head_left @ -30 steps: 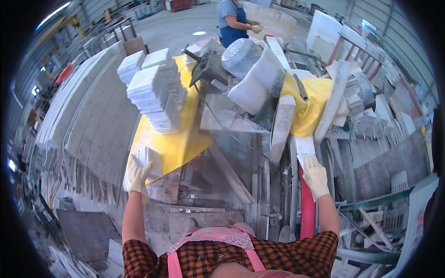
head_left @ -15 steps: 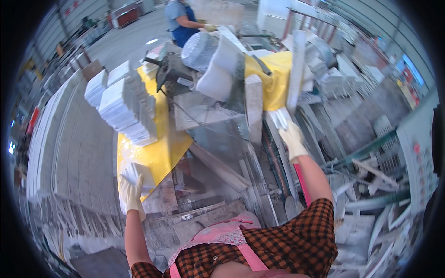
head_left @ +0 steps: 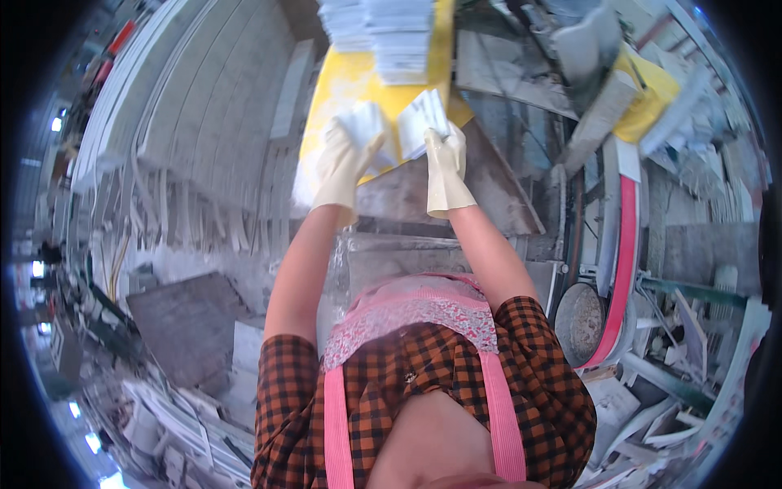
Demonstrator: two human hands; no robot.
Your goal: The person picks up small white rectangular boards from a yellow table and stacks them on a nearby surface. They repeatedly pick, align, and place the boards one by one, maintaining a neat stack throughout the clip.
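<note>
My left hand (head_left: 336, 167), in a cream rubber glove, is closed on a small stack of thin white tiles (head_left: 363, 122) over the near end of a yellow sheet (head_left: 338, 77). Close beside it, my gloved right hand (head_left: 446, 171) grips a second small stack of white tiles (head_left: 423, 121), tilted, with a narrow gap between the two stacks. The left hand and its tiles are slightly blurred. Taller piles of white tiles (head_left: 399, 41) stand farther back on the same sheet.
Long grey-white slabs (head_left: 212, 90) stand in rows at the left. To the right runs a machine with a pink-red belt (head_left: 626, 261) around a round wheel (head_left: 580, 326). Another yellow sheet (head_left: 652, 98) drapes over it farther back. Stone offcuts (head_left: 684, 342) lie at the lower right.
My view has turned left and downward. My right hand has left the machine on the right, bringing white tiles over to the yellow sheet beside my left hand. The co-worker is out of view.
</note>
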